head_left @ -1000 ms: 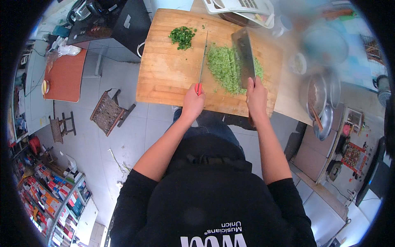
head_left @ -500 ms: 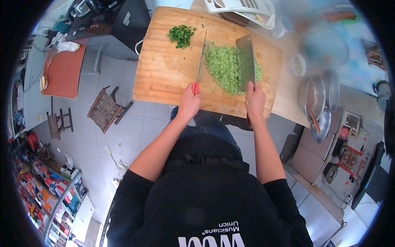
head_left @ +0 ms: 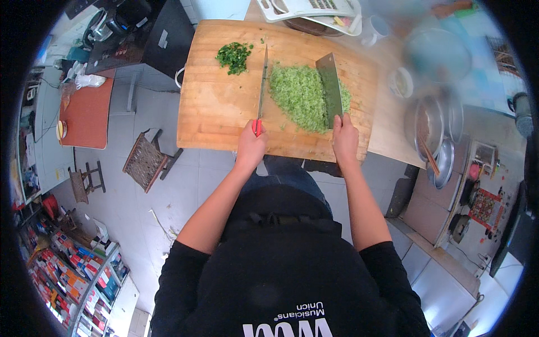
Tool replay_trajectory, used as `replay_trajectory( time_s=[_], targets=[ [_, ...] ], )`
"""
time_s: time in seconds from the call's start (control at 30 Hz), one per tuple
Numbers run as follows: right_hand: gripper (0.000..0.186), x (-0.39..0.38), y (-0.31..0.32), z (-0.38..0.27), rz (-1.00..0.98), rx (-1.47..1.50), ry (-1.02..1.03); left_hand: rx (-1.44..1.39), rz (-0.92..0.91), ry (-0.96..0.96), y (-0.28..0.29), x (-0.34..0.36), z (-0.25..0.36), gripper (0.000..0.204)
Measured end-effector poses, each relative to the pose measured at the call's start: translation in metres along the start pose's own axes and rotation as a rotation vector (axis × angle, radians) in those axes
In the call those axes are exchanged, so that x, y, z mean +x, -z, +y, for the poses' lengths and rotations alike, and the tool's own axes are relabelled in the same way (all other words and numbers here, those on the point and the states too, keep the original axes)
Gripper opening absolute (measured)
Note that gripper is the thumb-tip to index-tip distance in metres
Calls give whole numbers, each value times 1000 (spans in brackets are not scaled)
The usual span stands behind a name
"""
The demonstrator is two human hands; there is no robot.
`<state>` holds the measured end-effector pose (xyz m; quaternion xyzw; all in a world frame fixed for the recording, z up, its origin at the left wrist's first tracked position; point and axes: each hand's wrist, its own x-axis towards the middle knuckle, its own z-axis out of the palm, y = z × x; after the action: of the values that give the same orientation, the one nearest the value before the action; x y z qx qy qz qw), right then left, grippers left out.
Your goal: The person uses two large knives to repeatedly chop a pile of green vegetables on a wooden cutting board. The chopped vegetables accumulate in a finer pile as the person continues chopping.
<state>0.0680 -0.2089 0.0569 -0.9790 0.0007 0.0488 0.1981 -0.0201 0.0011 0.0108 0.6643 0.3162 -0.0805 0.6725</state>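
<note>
Since the earlier frame, little has shifted: both hands keep their places at the near edge of the wooden cutting board point(head_left: 224, 106), and the cleaver seems turned slightly flatter over the greens. Left hand point(head_left: 251, 147) is clenched round the red handle of a thin knife point(head_left: 261, 84), its blade running away from the person, just left of the pile of pale green chopped vegetable point(head_left: 300, 95). Right hand point(head_left: 345, 139) grasps the handle of a broad cleaver point(head_left: 330, 87), whose blade lies against the right side of that pile. A smaller heap of dark green chopped herbs point(head_left: 234, 56) sits apart at the board's far left. Metal bowls point(head_left: 443, 123), blurred, stand right of the board.
</note>
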Motion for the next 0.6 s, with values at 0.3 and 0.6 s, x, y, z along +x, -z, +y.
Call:
replay_trajectory(
  time_s=[0.3,0.6],
  targets=[
    [25,3,6,11,6,71,-58,3,-9,-33,-2,3,-7,10],
    [26,7,17,12,44,85,-58,-14,-18,-48,-3,5,-11,12]
  ],
)
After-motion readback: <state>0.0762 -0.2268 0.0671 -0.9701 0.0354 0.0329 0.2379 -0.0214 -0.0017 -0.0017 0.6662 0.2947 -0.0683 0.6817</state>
